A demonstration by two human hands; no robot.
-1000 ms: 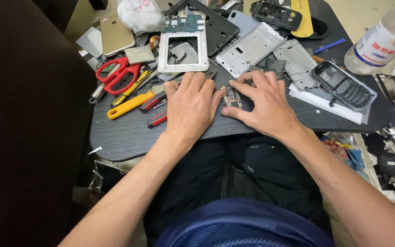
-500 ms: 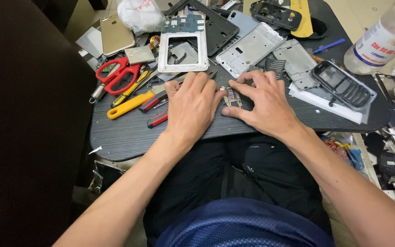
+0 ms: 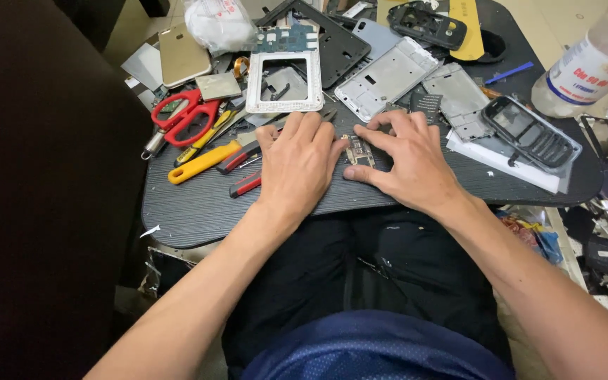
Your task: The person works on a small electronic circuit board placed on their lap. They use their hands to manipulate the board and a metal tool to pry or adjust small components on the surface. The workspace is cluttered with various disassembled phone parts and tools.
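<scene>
Board: a small circuit board (image 3: 359,150) is lying on the table (image 3: 198,207), between the two hands, just below the white frame (image 3: 284,83).
Long axis: the board is running roughly away from the person, tilting a little to the right; the view is small, so this is likely rather than sure.
Left hand: the left hand (image 3: 297,165) is lying flat, palm down, fingers spread narrow, just left of the board; its fingertips are reaching toward the white frame, and its inner edge is touching or nearly touching the board.
Right hand: the right hand (image 3: 413,160) is pressing down just right of the board, fingers curled, thumb and forefinger closing on the board's right edge.
Nearer hand: the right hand is gripping the board; the left is only bracing beside it.
Hold: neither hand is lifting anything off the table.
Left of the board: a red-handled driver (image 3: 245,184), a yellow-handled tool (image 3: 202,162) and red scissors (image 3: 181,119) are lying beyond the left hand.
Right of the board: a dark phone shell (image 3: 529,132) is resting well apart.
</scene>
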